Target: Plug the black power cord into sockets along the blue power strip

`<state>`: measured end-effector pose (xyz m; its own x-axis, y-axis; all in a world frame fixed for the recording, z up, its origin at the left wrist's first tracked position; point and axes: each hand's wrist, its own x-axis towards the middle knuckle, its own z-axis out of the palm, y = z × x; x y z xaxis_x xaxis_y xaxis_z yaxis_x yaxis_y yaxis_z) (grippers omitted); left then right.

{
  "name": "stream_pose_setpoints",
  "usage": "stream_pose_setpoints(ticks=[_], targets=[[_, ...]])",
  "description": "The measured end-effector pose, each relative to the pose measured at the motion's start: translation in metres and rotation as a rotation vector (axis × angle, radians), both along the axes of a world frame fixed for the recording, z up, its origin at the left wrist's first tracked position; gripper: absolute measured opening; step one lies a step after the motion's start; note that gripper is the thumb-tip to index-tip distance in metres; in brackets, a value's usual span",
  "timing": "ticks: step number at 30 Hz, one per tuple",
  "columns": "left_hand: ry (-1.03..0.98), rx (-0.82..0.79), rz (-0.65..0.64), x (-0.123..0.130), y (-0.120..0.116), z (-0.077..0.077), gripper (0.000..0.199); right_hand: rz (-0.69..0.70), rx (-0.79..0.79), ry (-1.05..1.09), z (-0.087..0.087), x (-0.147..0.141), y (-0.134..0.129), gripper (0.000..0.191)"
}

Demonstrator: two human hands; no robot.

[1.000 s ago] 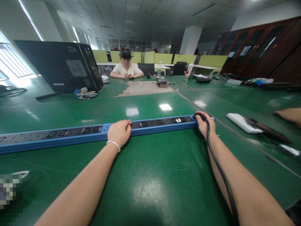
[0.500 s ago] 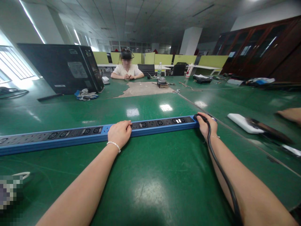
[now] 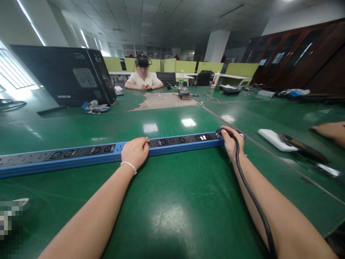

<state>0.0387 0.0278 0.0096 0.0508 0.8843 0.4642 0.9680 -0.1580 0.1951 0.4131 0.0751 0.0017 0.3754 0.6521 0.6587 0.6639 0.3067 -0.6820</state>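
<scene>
A long blue power strip [image 3: 178, 148] with black sockets lies across the green table. My left hand [image 3: 134, 153] is closed over its middle, gripping the strip with the fingertips on the far side. At the strip's right end, my right hand [image 3: 233, 143] pinches a black plug [image 3: 220, 132], held at the last sockets. Whether the plug's pins are in a socket I cannot tell. From the plug a black power cord [image 3: 248, 189] runs back along my right forearm.
Right of the strip lie a white object [image 3: 275, 139] and a dark one [image 3: 302, 147], near another person's hand [image 3: 330, 130]. A black computer case [image 3: 64, 77] and gloves [image 3: 95, 107] stand back left. Across the table sits a person [image 3: 144, 77]; a bottle [image 3: 181, 79] is nearby.
My right hand has brought the plug slightly left, from the strip's end cap onto the last sockets. My left hand stays on the strip; the view has shifted slightly.
</scene>
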Motion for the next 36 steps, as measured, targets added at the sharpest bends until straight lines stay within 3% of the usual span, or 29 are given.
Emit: stream_pose_setpoints(ticks=[10,17,27,36], targets=[[0.000,-0.002,0.008,0.000,0.001,-0.001,0.030,-0.012,-0.043,-0.107,-0.008,0.000,0.007,0.035],[0.001,0.013,-0.003,0.000,0.001,-0.001,0.029,-0.033,-0.076,-0.244,-0.005,-0.009,0.001,0.034],[-0.003,0.027,-0.008,-0.001,0.001,-0.004,0.027,-0.094,-0.164,-0.235,-0.011,-0.007,-0.003,0.038],[0.018,0.034,0.003,0.000,0.003,-0.004,0.028,-0.098,-0.053,-0.171,-0.014,-0.013,-0.001,0.035]])
